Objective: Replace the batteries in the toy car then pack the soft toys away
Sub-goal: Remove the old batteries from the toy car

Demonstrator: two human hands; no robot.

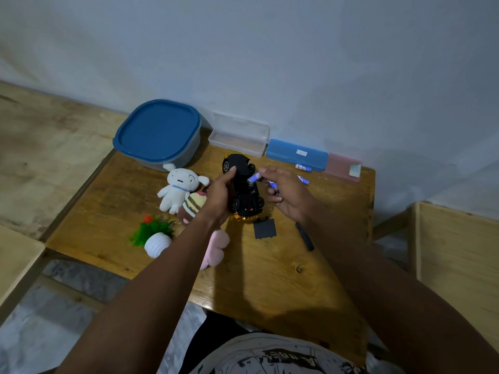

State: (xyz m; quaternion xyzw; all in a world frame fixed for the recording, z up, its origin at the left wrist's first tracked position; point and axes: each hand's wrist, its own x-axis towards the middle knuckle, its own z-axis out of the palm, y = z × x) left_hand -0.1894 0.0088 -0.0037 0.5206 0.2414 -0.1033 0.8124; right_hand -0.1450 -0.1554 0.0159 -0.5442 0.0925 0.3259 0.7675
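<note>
Wooden table (pixel 283 265): far edge runs along the wall; the near half, toward the person, is mostly bare wood.
Right side: a wooden box (pixel 459 252) stands apart from the table's right edge, with a gap between.
Toy car (pixel 244 193): mid-table, turned wheels up, black underside showing, yellow body beneath.
Left hand (pixel 218 195): fingers curled round the car's left side, forefinger reaching to a front wheel.
Right hand (pixel 286 193): thumb and fingertips pinch a battery (pixel 254 178) at the car's underside; a second battery (pixel 273 184) sits in the curled fingers behind it.
Loose batteries (pixel 303 180): two on the wood beyond the right hand, near the blue case.
Cover plate (pixel 265 228): black square lying flat just in front of the car.
Screwdriver (pixel 305 236): black, right of the plate.
Soft toys: white one (pixel 178 188), striped one (pixel 193 206) and pink one (pixel 216 249), all left of the car, partly under the left arm.
Potted plant (pixel 156 238): on its side near the left edge.
Tub (pixel 159 133): blue lid on, contents hidden, far left corner.
Clear case (pixel 239 137): against the wall, right of the tub.
Blue case (pixel 297 154): closed, small white label, too small to read.
Pink case (pixel 343 167): closed, at the far right corner.
Writing: battery print blue, white and red, not legible.
</note>
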